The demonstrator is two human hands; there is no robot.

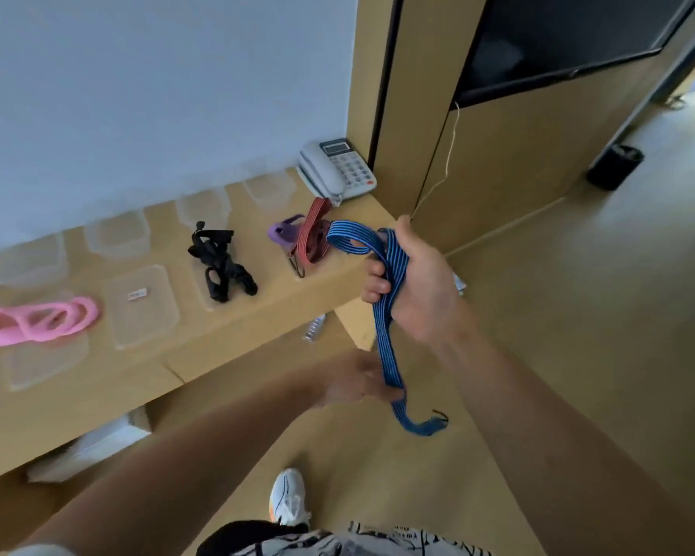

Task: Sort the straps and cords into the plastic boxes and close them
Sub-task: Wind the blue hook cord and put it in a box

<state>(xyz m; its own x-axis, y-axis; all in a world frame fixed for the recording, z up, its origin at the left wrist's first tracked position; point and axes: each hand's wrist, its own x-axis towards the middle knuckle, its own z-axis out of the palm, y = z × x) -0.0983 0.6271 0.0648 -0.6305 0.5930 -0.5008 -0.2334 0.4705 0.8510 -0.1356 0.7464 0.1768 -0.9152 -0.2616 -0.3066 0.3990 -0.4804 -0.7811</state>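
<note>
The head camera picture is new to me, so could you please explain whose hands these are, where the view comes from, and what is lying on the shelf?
No machine here: a person wears a camera on the head, looking down at their own arms. The right hand has its grip curled round a blue striped strap; the left hand pinches it lower down. On the wooden shelf lie a pink strap, a black strap, a red strap, a purple strap, clear plastic boxes, flat lids and a telephone.

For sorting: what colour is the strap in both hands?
Blue strap with thin dark lines, head view.
</note>
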